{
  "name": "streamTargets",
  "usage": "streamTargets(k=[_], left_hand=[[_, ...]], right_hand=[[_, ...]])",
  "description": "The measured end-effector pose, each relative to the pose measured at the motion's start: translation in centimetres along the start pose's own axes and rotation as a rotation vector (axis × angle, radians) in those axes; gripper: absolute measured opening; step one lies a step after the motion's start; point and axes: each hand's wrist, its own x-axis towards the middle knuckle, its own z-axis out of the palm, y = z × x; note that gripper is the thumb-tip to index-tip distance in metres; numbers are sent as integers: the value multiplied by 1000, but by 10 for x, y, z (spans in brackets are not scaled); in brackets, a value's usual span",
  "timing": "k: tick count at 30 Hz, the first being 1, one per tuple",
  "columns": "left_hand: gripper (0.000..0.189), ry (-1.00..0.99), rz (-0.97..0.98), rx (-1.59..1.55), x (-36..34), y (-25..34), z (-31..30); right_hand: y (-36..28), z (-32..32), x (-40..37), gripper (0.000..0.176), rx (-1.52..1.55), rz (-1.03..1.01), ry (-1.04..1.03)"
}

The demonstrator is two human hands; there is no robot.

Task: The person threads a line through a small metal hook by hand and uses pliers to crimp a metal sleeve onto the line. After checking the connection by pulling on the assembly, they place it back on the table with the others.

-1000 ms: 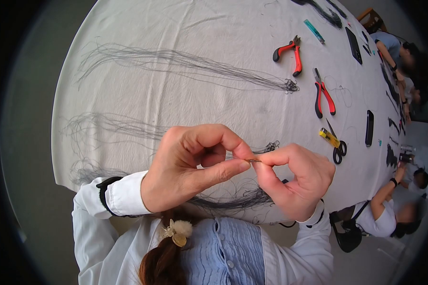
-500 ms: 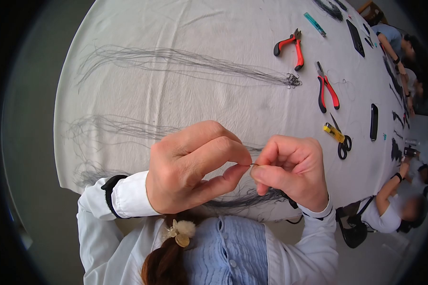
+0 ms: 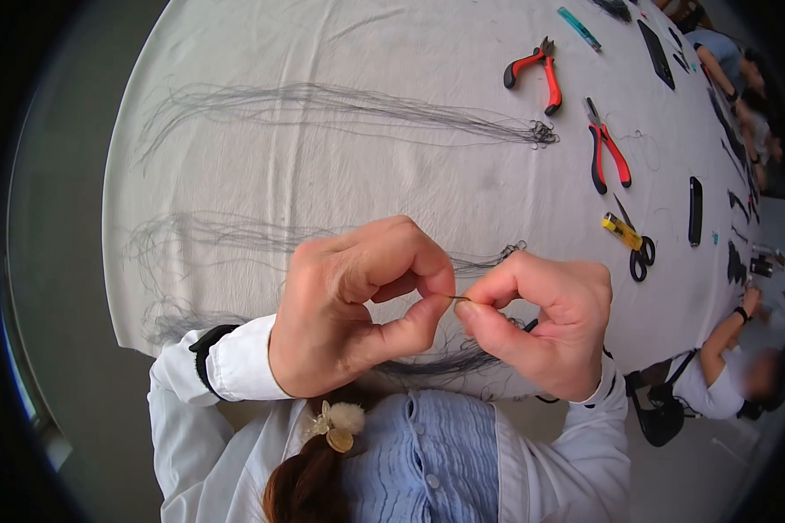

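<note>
My left hand (image 3: 353, 305) pinches one end of a short, thin dark strand (image 3: 459, 298) between thumb and forefinger. The other end is gripped in the same way by my right hand (image 3: 545, 322). Only a small piece shows between the fingertips. Beyond my hands lies a long bundle of fine dark strands (image 3: 340, 105) with a curled, knotted end at the right. A second bundle (image 3: 227, 228) runs partly behind my left hand, its looped end beside my right. Below my hands, a denser dark bundle (image 3: 445, 363) lies near the table edge, partly covered.
On the white tablecloth (image 3: 427, 52) lie two red-and-black pliers (image 3: 549, 78) (image 3: 609, 148), black scissors (image 3: 644, 253), a yellow lighter (image 3: 621, 230), a teal cutter-like tool (image 3: 579, 30) and dark phone-like objects (image 3: 695, 211) (image 3: 656, 54). Other people (image 3: 728, 370) sit along the right.
My fingers still pinch the strand, with the two hands slightly differently posed and the right a little farther right. The view has shifted slightly, and the second bundle's looped end now shows.
</note>
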Motion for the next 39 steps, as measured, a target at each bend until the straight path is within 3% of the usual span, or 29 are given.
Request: streamTargets(k=[2,6,11,17,21,24,25,31,33,35,39], left_hand=[[7,-3,-43,-32,-1,0,0],[5,-16,-173,-158,0,2,-1],[4,-31,-293,-323,1,2,-2],[4,-99,-399,-467,4,0,-7],[4,-124,-393,-617,3,-3,-6],[3,-116,-392,-564,3,0,-6],[3,-115,-391,-564,3,0,-5],[5,11,-97,-294,0,-2,0],[8,29,53,-8,0,-3,-1],[9,39,92,32,0,-3,0],[13,62,207,156,-1,-5,1]], right_hand=[[-3,0,3,11,-250,-179,36],[7,3,2,14,-369,-342,84],[16,3,6,25,-621,-685,158],[18,4,14,12,-881,-968,225],[19,5,15,10,-936,-1031,243],[18,6,12,12,-902,-988,244],[17,6,10,13,-798,-879,219],[7,2,5,12,-478,-487,67],[4,0,3,11,-417,-407,27],[1,-1,1,10,-126,-103,-61],[0,-3,2,9,199,138,-109]])
